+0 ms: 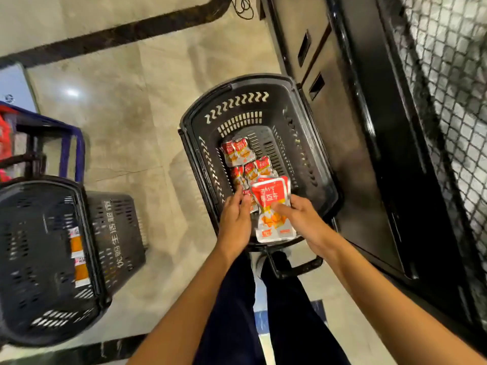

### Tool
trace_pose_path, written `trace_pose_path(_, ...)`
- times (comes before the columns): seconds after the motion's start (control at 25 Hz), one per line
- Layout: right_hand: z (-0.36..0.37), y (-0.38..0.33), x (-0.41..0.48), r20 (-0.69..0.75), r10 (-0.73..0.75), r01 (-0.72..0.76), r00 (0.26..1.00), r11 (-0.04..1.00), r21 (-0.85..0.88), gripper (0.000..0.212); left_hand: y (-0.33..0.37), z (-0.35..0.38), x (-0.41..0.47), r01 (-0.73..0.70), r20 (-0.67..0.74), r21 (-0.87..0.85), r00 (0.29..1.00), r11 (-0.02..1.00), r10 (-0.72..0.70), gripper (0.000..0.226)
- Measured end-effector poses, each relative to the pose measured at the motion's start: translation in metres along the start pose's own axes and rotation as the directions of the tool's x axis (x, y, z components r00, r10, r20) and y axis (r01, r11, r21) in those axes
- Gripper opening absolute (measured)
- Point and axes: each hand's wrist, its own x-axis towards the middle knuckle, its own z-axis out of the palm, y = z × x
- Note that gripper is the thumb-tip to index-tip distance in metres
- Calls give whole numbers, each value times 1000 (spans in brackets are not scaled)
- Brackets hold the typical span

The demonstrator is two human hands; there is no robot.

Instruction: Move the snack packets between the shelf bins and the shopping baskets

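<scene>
Your forearms reach down from the bottom edge, over your dark trousers (232, 312), to a black basket (185, 122) that stands on the floor (131, 101) in front of your feet.

Your right hand (303, 219) grips a big packet (272, 206) – red on top, silver and orange below – with the thumb pressed across its front and the fingers hidden behind it. The big packet hangs over the near end of the basket, tilted, its lower edge past the rim.

Your left hand (235, 219) is just beside it, fingers fairly straight and close together, tips down among the small packets (238, 151) on the basket's bottom. Whether it pinches one you cannot tell. The small packets lie in a loose line from the middle of the basket toward you, some overlapping, the nearest ones partly under the big packet. The basket's handle (297, 267) is folded down on the near side, by your legs.

To the left, well apart, a second basket (113, 233) stands with white characters on its wall – orange-and-white packets (77, 248) show inside it. Behind that is a blue frame (79, 143).

On the right a black shelf unit (369, 127) runs close beside the basket, with wire mesh (448, 75) further right. A black cable (243, 7) lies on the floor at the top.
</scene>
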Motion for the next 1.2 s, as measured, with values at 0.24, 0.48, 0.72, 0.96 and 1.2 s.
trace_pose_path(0.24, -33, 26, 185, -125, 57, -74, 991, 988, -134, 20, -37, -41, 173, -183, -56, 802, 925, 569, 376, 47)
trace_pose_path(0.48, -37, 52, 360, -198, 121, -166, 973, 959, -231, 29, -83, -54, 269, -265, 62, 929, 800, 259, 597, 51)
trace_pose_path(0.72, -30, 66, 486, -259, 60, -150, 964, 927, -343, 28, -91, -51, 279, -244, 41, 942, 768, 232, 639, 53)
trace_pose_path(0.96, -24, 100, 530, -229, 117, -203, 967, 894, -401, 25, -96, -52, 281, -185, -3, 953, 788, 242, 616, 50)
trace_pose_path(1.2, -31, 120, 553, -341, 93, -262, 935, 829, -495, 55, -95, -51, 280, -203, 30, 953, 803, 226, 595, 50)
